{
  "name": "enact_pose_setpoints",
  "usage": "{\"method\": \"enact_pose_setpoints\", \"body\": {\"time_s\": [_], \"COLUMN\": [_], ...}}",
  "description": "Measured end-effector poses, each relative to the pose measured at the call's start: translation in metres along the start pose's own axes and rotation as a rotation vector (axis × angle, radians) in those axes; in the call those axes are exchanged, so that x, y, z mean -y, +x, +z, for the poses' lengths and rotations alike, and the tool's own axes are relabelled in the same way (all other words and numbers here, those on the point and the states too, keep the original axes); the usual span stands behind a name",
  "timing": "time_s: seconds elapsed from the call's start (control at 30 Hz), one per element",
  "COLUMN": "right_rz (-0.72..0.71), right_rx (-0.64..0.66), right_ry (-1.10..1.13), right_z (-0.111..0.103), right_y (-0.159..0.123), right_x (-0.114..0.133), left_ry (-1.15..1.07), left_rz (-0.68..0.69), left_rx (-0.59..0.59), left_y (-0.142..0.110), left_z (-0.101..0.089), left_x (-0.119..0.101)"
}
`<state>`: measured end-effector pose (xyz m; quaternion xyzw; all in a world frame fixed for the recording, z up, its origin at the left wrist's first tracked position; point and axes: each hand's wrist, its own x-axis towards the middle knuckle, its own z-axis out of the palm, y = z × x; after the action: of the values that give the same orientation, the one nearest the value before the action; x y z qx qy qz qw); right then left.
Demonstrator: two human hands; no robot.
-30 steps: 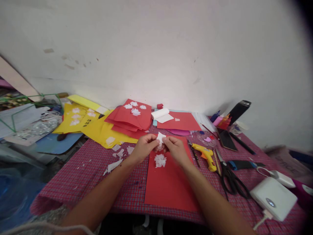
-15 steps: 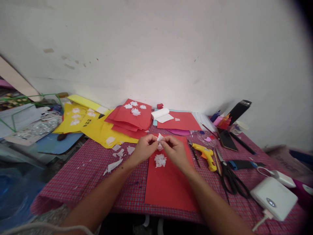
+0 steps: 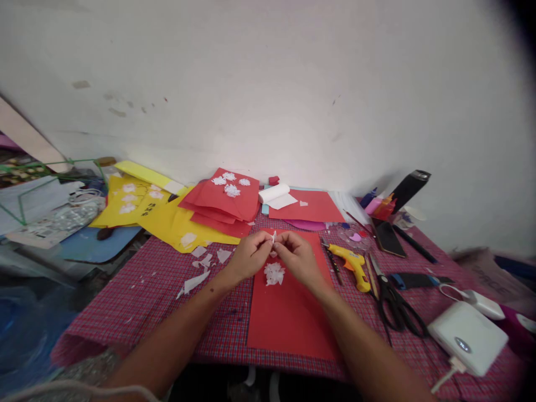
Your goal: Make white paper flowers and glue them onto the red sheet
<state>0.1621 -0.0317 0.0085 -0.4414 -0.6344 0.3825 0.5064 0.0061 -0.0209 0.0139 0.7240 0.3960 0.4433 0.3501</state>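
My left hand (image 3: 250, 255) and my right hand (image 3: 298, 255) meet above the far end of a red paper sheet (image 3: 288, 312). Together they pinch a small piece of white tissue paper (image 3: 273, 237), crumpled between the fingertips of both hands. Just below them a white tissue flower (image 3: 274, 273) lies on the red sheet. The sheet rests on a red checked tablecloth (image 3: 159, 290).
A yellow glue gun (image 3: 354, 263), black scissors (image 3: 396, 307) and a white power bank (image 3: 468, 338) lie to the right. Stacked red sheets with white flowers (image 3: 226, 198), yellow sheets (image 3: 163, 215) and a tissue roll (image 3: 274, 194) sit behind. White scraps (image 3: 199, 273) lie to the left.
The white tissue piece has been squeezed smaller between the fingertips; less of it shows now. Both hands stay at the same spot.
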Motion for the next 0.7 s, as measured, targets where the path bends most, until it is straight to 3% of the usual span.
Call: {"method": "enact_pose_setpoints", "body": {"time_s": [0.4, 0.7], "right_rz": [0.041, 0.073], "right_rx": [0.033, 0.038], "right_ry": [0.017, 0.022], "right_z": [-0.0051, -0.006], "right_y": [0.0005, 0.0026], "right_x": [-0.0051, 0.0005], "left_ry": [0.055, -0.009], "left_rz": [0.037, 0.003], "left_rx": [-0.017, -0.096], "left_y": [0.001, 0.0004], "left_z": [-0.001, 0.0006], "left_x": [-0.0008, -0.0013]}}
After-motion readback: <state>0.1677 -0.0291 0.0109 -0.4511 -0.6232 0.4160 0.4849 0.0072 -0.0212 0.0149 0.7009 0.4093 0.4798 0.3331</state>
